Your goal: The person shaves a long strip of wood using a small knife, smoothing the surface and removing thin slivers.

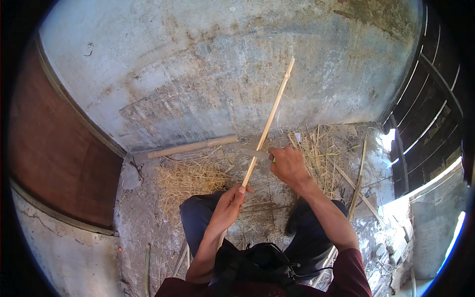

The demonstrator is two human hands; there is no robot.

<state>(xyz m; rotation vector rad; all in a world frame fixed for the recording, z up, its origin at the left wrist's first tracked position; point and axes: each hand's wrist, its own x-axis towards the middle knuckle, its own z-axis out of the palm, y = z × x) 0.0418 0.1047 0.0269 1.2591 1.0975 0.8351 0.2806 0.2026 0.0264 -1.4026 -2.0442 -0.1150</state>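
Note:
A long pale bamboo strip slants up and away in front of me, its far end in front of the wall. My left hand is closed around its lower part, near my left knee. In my right hand is a knife; its handle is mostly hidden in my fingers. The knife's blade points left and lies across the strip, a short way above my left hand.
A heap of straw-like shavings covers the floor ahead left, beside a bamboo pole along the wall. More shavings and thin sticks lie at right. A brown panel stands left, dark slats right.

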